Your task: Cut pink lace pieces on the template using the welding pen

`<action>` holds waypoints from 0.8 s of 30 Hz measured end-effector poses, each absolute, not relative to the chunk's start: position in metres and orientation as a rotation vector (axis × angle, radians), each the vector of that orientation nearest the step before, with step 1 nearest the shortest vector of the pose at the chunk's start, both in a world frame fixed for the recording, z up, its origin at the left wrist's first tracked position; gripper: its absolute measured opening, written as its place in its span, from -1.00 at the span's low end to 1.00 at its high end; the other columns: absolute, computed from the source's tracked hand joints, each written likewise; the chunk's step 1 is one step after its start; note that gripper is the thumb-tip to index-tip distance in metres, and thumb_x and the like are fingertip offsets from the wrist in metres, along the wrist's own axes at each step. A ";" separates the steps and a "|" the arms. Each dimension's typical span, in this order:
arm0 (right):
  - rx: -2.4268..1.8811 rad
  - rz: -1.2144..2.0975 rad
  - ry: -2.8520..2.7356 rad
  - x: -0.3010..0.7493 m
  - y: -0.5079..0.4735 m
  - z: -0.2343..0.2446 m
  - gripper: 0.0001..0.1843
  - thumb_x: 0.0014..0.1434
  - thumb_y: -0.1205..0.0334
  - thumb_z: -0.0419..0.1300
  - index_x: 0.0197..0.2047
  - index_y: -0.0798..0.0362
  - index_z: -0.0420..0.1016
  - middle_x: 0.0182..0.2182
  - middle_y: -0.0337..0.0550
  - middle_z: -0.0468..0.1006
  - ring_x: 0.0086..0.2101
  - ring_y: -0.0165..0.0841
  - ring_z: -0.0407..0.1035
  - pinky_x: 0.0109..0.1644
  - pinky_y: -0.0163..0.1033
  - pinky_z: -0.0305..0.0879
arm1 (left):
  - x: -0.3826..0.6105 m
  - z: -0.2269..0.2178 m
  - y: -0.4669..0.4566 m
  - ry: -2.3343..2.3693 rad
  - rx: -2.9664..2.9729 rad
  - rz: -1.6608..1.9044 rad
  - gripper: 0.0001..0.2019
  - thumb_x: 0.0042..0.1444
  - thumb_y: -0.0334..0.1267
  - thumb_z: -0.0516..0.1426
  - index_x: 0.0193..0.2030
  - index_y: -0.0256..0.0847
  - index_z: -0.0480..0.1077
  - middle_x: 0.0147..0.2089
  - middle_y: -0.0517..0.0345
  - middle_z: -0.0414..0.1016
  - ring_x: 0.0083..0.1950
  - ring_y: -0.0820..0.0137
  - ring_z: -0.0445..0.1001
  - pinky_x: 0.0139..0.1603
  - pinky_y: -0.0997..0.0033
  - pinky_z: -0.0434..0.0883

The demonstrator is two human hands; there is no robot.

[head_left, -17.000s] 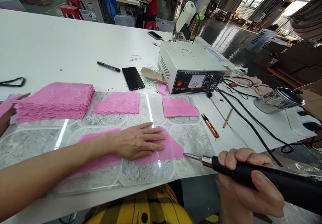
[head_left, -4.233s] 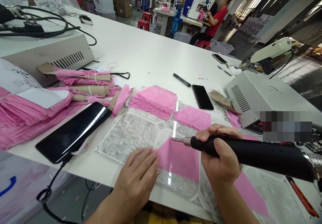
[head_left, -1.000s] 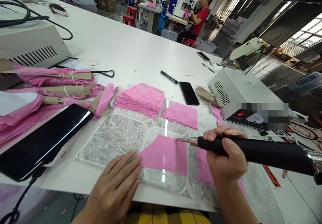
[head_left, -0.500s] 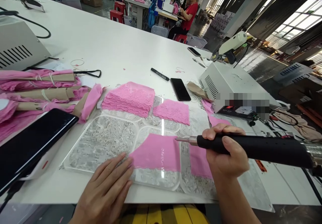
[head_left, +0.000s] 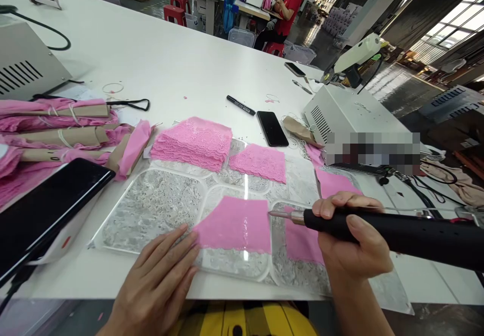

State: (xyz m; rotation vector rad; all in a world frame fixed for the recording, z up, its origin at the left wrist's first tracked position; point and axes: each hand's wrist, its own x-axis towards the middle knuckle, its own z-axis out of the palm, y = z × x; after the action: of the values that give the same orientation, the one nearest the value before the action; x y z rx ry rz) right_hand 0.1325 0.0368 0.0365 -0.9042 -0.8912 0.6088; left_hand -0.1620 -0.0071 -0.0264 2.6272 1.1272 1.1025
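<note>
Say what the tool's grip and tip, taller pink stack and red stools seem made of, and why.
Grip: perhaps plastic or rubber, from its even, dull black surface.
Tip: probably metal, from its grey sheen.
Stack: likely thin lace fabric, from its patterned top and wavy edges.
Stools: probably moulded plastic, from their smooth, even red.

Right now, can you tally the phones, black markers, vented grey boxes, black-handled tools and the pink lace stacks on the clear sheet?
Pink lace stacks: 2
Black-handled tool, right hand: 1
Phones: 3
Black marker: 1
Vented grey boxes: 2
Total: 9
</note>
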 end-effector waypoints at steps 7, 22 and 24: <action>-0.902 0.608 -0.915 0.132 0.037 0.036 -0.86 -0.11 0.34 0.13 -0.38 0.06 0.44 -0.45 -0.24 0.41 -0.58 -0.46 0.31 -0.50 -0.23 0.30 | -0.162 -0.026 -0.007 1.138 2.620 1.117 -0.61 0.16 -0.58 0.11 0.12 -0.27 0.41 0.13 -0.09 0.50 0.27 0.06 0.35 0.15 0.06 0.39; -0.912 0.650 -0.918 0.133 0.022 0.041 -0.87 -0.11 0.28 0.16 -0.40 0.06 0.40 -0.48 -0.27 0.36 -0.60 -0.48 0.26 -0.54 -0.25 0.27 | -0.161 -0.024 -0.006 1.129 2.653 1.108 -0.62 0.17 -0.58 0.11 0.12 -0.29 0.41 0.12 -0.10 0.50 0.26 0.04 0.36 0.14 0.07 0.39; -0.904 0.668 -0.926 0.133 0.019 0.040 -0.87 -0.11 0.30 0.15 -0.39 0.06 0.41 -0.47 -0.26 0.37 -0.60 -0.48 0.27 -0.53 -0.25 0.27 | -0.161 -0.024 -0.006 1.124 2.657 1.110 -0.62 0.17 -0.58 0.12 0.11 -0.30 0.41 0.11 -0.11 0.51 0.26 0.04 0.36 0.14 0.06 0.38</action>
State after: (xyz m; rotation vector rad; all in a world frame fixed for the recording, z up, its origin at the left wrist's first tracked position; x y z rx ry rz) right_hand 0.1334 0.0187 0.0402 -0.9044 -0.9263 0.6675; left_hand -0.1610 -0.0058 -0.0236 2.6569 1.1239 1.1102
